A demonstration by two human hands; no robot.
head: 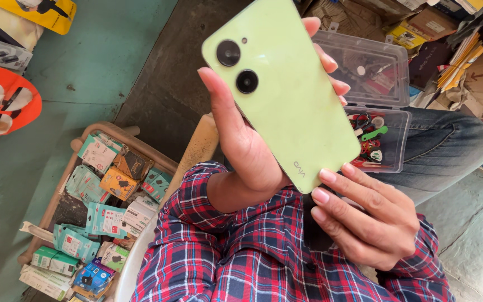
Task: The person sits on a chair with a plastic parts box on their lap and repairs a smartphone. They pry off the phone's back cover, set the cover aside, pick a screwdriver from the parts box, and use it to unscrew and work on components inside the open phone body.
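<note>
Green floor lies below; I see the phone [286,95] held up at centre, back facing me; left hand [247,140] grips it; right hand [364,218], fingertips touching its five o'clock corner; clear box [389,84] at two; crate [62,184] at eight.

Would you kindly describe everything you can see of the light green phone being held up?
The light green phone is a slim slab with rounded corners, its glossy back toward the camera. Two round black camera lenses and a tiny dot sit near the top corner; a small logo lies near the bottom edge. It is tilted diagonally, held above the lap. The left hand grips its sides, thumb on one edge and fingers wrapping the other. The right hand touches its lower corner with its fingertips.
</note>
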